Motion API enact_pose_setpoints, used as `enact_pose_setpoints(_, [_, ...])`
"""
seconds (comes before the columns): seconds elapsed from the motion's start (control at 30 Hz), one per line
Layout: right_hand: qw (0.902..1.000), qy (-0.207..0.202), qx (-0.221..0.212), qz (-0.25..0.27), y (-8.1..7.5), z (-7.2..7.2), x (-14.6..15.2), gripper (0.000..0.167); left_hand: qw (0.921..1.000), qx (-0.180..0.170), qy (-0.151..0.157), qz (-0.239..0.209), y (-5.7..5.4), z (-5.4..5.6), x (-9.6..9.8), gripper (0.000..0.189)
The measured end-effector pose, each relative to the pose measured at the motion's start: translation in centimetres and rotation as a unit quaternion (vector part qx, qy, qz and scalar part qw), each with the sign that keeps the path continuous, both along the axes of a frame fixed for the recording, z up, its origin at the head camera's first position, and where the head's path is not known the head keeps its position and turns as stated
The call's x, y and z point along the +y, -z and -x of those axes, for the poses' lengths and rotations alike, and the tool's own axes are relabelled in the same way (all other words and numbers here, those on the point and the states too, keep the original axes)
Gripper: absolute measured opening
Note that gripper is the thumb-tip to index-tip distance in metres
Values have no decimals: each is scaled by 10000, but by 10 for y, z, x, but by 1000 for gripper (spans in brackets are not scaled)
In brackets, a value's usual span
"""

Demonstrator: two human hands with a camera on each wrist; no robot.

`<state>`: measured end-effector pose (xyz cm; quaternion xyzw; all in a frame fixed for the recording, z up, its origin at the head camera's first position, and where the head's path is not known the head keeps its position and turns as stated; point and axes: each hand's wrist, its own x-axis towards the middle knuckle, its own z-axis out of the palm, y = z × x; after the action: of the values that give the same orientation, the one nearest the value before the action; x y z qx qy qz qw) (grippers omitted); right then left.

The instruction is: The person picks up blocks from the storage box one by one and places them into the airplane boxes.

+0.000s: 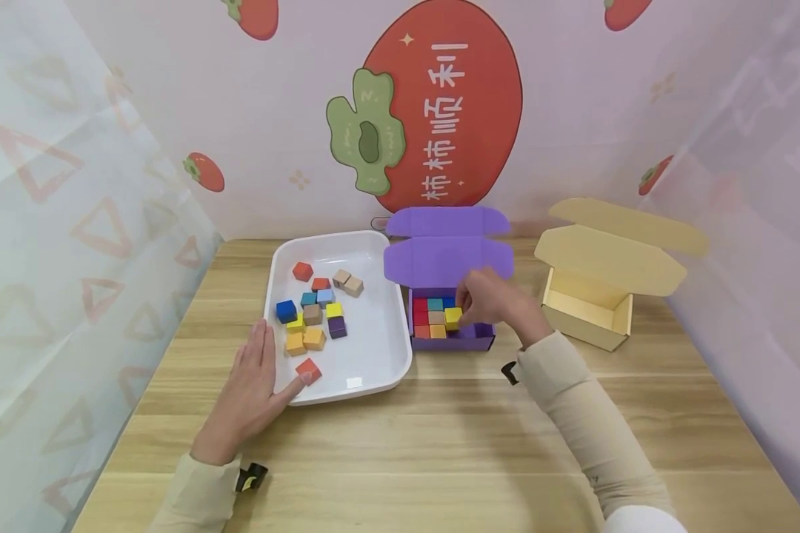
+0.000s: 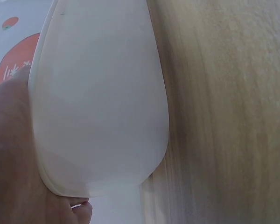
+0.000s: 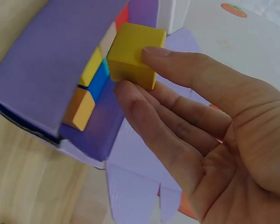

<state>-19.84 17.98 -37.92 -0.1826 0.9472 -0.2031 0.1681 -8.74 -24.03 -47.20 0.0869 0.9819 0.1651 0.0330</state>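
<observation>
My right hand [image 1: 492, 297] pinches a yellow cube [image 1: 452, 319] between thumb and fingers above the open purple box [image 1: 452, 345]. In the right wrist view this yellow cube [image 3: 134, 49] sits at the fingertips, beside the box opening. Rows of coloured cubes lie in the box, among them a red, a teal and an orange cube [image 1: 437, 332]. My left hand [image 1: 243, 403] rests on the near left rim of the white tray [image 1: 373, 355], fingers straight. Its thumb reaches over the rim to a red-orange cube [image 1: 309, 370]. Loose cubes in several colours lie in the tray.
An open tan cardboard box [image 1: 583, 326] stands to the right of the purple one, its lid raised. The purple lid [image 1: 448, 259] stands up at the back. Everything rests on a wooden table [image 1: 413, 459] in front of a printed backdrop.
</observation>
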Motion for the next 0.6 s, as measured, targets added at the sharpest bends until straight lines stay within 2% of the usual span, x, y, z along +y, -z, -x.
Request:
enact_pose_setpoints(0.33, [9990,179,-317,-264,17,1,2,18,10000,-18,-25,-76,-2,1,2,114])
enact_pose_setpoints(0.6, [9992,192,-274,-216,30,2,0,17,9999,-71,-43,-65,-2,0,2,114])
